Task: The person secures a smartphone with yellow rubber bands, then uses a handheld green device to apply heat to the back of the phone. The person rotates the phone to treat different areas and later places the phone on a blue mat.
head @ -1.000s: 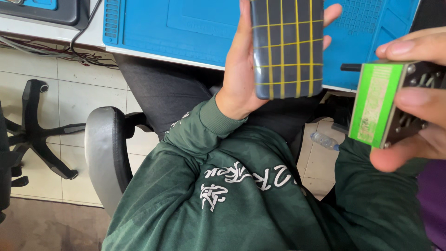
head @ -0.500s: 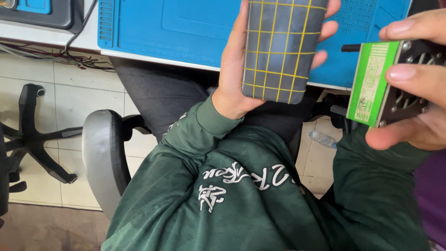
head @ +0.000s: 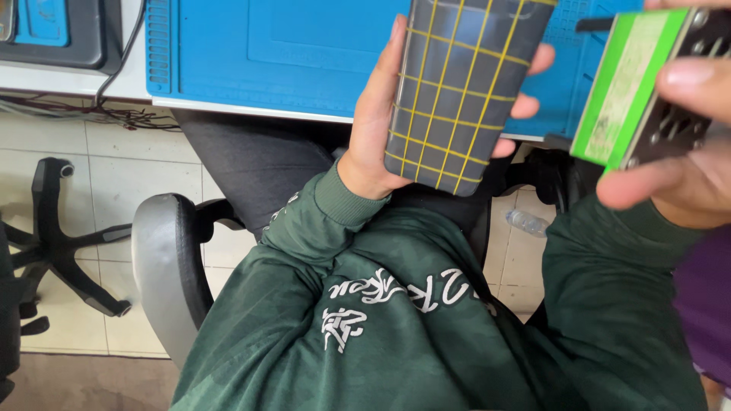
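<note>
My left hand [head: 375, 129] grips a dark grey phone-shaped slab with a yellow grid on its face [head: 461, 84], held upright over the desk's front edge. My right hand [head: 689, 148] holds a small black device with a bright green side panel [head: 632, 84] at the frame's right edge, thumb on top and fingers beneath. The two things are apart, the green device to the right of the slab. Both forearms are in dark green sleeves.
A blue work mat [head: 266, 53] lies on the white desk [head: 72, 80], with a dark box [head: 57, 30] at its far left and cables hanging below. A grey chair armrest [head: 164, 266], a black chair base [head: 57, 236] and a plastic bottle [head: 527, 222] are over the tiled floor.
The view has shifted, so both hands now sit higher in the frame. The right hand with the green device has risen and tilted more; the left hand keeps its grip on the slab.
</note>
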